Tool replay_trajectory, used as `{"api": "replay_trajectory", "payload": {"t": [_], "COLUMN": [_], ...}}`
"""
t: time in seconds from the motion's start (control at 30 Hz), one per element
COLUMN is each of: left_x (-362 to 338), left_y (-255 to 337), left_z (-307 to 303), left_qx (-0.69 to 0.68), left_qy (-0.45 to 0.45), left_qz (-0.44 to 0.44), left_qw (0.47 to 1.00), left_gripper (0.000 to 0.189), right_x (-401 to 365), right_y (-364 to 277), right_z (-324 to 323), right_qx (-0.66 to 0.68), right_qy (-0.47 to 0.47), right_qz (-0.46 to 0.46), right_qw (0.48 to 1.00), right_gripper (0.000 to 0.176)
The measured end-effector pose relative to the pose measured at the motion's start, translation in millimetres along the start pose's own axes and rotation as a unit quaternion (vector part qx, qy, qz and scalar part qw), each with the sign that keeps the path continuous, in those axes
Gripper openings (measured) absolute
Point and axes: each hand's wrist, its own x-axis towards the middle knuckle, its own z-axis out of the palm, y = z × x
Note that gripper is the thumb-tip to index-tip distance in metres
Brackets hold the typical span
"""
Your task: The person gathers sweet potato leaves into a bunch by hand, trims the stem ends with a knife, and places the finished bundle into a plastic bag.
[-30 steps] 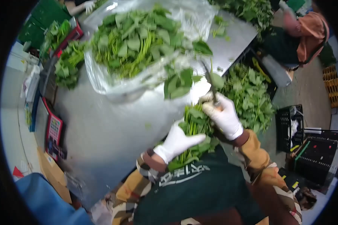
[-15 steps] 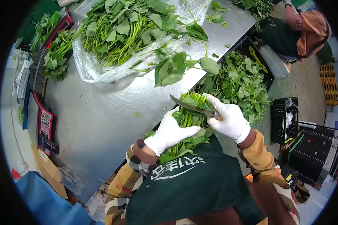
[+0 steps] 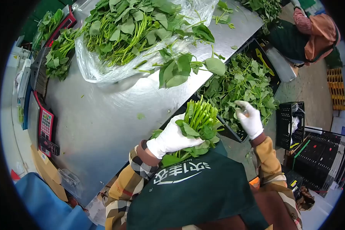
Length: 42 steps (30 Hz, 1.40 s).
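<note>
A bundle of leafy green stems [image 3: 199, 117] is gripped in my gloved left hand [image 3: 174, 136], its pale cut ends pointing up and its leaves hanging over the dark green apron [image 3: 195, 191]. To the right of the bundle, apart from it, is my gloved right hand [image 3: 250, 120], raised in front of a crate of greens [image 3: 253, 82]. Its fingers are curled together, and what they hold, if anything, is too small to name. The curved knife blade is out of sight.
A metal table [image 3: 92, 126] bears a pile of leafy greens [image 3: 130, 30] on clear plastic [image 3: 92, 73]. At the left stands a red scale [image 3: 46, 122]. Black crates [image 3: 318, 153] are at the right. Another person [image 3: 318, 34] is at the upper right.
My right hand has moved right, away from the bundle, and the curved knife seen across the stems has gone from view. My left hand still holds the bundle, whose cut ends are now uncovered.
</note>
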Motion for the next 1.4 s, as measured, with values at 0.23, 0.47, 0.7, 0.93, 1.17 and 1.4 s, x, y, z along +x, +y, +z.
{"api": "replay_trajectory", "payload": {"t": [0.23, 0.47, 0.7, 0.93, 1.17, 1.4], "left_x": [-55, -162, -138, -124, -96, -87], "left_y": [38, 119, 78, 13, -35, -61], "left_z": [-25, -123, -154, -93, -74, -71], "left_qx": [-0.080, 0.418, 0.802, 0.691, 0.577, 0.586], "left_qy": [0.220, 0.513, 0.307, 0.352, 0.426, 0.458], "left_qz": [-0.062, 0.265, -0.117, 0.004, 0.099, 0.110], "left_qw": [0.970, 0.701, 0.498, 0.631, 0.690, 0.659], "left_gripper": [0.051, 0.039, 0.110, 0.079, 0.057, 0.052], "right_x": [9, 9, 10, 34, 124, 139], "right_y": [-35, -27, -55, -58, -55, -150], "right_z": [40, 54, 62, 70, 92, 124], "right_qx": [-0.078, 0.040, -0.003, 0.011, 0.014, -0.139], "right_qy": [-0.056, -0.038, -0.033, -0.017, 0.000, 0.042], "right_qz": [-0.148, -0.096, -0.135, -0.098, -0.169, -0.400], "right_qw": [0.984, 0.994, 0.990, 0.995, 0.986, 0.905], "right_gripper": [0.038, 0.034, 0.032, 0.030, 0.045, 0.045]}}
